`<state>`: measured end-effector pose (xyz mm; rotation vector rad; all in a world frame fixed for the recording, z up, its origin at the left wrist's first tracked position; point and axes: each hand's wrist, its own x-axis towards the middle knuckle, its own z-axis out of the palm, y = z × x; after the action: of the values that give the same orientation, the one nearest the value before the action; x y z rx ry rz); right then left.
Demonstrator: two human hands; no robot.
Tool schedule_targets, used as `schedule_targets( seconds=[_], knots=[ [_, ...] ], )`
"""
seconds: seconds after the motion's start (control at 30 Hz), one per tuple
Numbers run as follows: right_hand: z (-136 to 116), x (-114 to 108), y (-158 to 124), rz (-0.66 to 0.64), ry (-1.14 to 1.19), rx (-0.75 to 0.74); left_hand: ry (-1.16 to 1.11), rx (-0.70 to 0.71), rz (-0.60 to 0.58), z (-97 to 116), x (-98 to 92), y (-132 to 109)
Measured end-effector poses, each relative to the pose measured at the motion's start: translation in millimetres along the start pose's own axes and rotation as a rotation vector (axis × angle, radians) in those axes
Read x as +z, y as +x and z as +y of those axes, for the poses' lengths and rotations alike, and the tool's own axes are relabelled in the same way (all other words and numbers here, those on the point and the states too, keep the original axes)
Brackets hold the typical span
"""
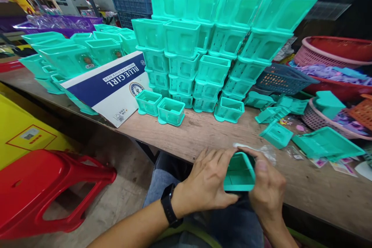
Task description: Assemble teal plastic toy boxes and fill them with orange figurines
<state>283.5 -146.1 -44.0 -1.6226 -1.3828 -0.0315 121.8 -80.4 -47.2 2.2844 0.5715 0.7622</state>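
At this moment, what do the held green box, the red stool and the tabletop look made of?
Held green box: probably smooth plastic, judging by thin, even walls. Red stool: likely glossy plastic, with bright highlights and rounded edges. Tabletop: dull wood or wood-look laminate, brown and streaked like grain.

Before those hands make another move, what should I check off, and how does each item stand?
1. Left hand on the green box: ok, it holds the box's left side.
2. Right hand on it too: ok, on the opposite side.
3. Box opening in view: ok, it faces the camera and the inside shows.
4. Underside of the held box sound: cannot tell, it is hidden.
5. Hands apart from the stacked green boxes: ok, the stacks stand farther back.
6. Bench beside the right hand uncluttered: not ok, clear plastic lies just beyond it.
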Motion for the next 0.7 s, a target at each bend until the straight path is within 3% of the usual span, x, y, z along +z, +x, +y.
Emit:
schedule_targets(
  seconds=[0.17, 0.27, 0.4, 0.5, 0.6, 0.7],
  knots=[
    [34, 13, -3, 0.355, 0.67, 0.664, -0.171, -0.153, 0.121, -33, 14.1, -21],
    [49, 20, -3, 0.32, 0.896, 0.852, -0.346, -0.162, 0.202, -39, 21.2, -21],
    [58, 22, -4, 0.324, 0.863, 0.89, -0.466, -0.11, 0.163, -26, 21.7, -15],
    [62, 29, -6, 0.345, 0.831, 0.84, -0.554, -0.208, 0.101, -15, 27.6, -11],
    [60, 36, -5, 0.309, 0.787, 0.806, -0.529, -0.395, 0.226, -12, 35.7, -3],
    [45, 29, -1, 0.32, 0.624, 0.694, -0.356, -0.387, 0.301, -11, 34.4, 7]
  ],
)
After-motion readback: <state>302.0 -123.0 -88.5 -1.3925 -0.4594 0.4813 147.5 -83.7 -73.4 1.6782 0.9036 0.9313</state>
